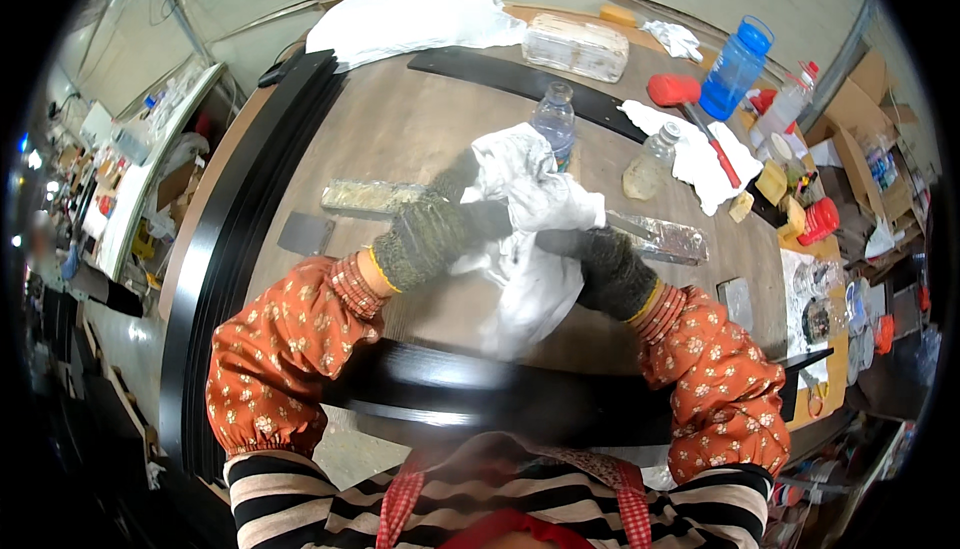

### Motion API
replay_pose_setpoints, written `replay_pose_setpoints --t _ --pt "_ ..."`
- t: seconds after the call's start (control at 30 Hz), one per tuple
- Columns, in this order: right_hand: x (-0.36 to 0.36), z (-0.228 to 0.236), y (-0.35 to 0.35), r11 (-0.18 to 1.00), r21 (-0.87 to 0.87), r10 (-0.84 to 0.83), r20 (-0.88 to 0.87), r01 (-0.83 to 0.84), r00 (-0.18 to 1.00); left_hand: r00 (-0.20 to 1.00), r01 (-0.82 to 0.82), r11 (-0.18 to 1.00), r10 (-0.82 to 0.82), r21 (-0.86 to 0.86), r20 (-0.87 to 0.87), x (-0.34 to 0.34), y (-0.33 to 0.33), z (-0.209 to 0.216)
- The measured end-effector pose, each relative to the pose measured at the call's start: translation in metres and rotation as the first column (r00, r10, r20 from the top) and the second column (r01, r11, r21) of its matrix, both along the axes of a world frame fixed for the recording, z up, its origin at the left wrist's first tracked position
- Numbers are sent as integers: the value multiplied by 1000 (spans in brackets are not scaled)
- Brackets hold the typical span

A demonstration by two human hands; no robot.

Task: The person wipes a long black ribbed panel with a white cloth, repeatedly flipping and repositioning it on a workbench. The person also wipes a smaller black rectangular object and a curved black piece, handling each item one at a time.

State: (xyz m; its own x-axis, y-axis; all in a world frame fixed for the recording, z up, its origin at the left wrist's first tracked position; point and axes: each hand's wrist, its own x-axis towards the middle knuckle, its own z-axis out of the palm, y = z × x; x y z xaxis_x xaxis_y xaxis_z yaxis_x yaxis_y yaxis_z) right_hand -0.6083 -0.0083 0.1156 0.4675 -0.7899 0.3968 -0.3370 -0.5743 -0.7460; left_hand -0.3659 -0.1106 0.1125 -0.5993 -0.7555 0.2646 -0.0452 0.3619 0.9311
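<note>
A crumpled white cloth (535,199) is bunched up between my two hands, over the middle of the table. My left hand (432,237), in a dark grey-green knitted glove, grips it from the left, its fingertips smeared by motion. From the right, my gloved right hand (603,267) has its fingers closed on the cloth's edge. The cloth's lower end hangs near a glossy black board (470,389) lying along the table's near edge. Behind my left hand is a foil-covered block (368,197); another silvery wrapped block (672,239) lies beside my right hand.
Behind the cloth stands a clear bottle (555,121), with a second bottle (650,162) to its right. A red mallet (676,92), a blue water bottle (735,69) and scissors (817,397) lie or stand rightward. Black boards (250,219) are stacked along the left edge.
</note>
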Motion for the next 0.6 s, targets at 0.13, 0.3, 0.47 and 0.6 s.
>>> replay_pose_setpoints --t 0.13,0.3,0.47,0.6 --pt "-32 1 33 897 427 -237 253 111 938 955 82 996 -69 -33 289 -15 -16 54" --pt "-60 32 48 867 372 -163 -416 331 894 871 -81 996 85 -29 484 -39 -65 38" --pt "-78 -3 61 912 194 -247 -444 361 862 924 -117 966 191 -229 332 -108 -105 -34" --pt "-84 -36 58 835 437 -323 -105 335 941 996 -71 975 81 -213 38 -152 -132 -98"
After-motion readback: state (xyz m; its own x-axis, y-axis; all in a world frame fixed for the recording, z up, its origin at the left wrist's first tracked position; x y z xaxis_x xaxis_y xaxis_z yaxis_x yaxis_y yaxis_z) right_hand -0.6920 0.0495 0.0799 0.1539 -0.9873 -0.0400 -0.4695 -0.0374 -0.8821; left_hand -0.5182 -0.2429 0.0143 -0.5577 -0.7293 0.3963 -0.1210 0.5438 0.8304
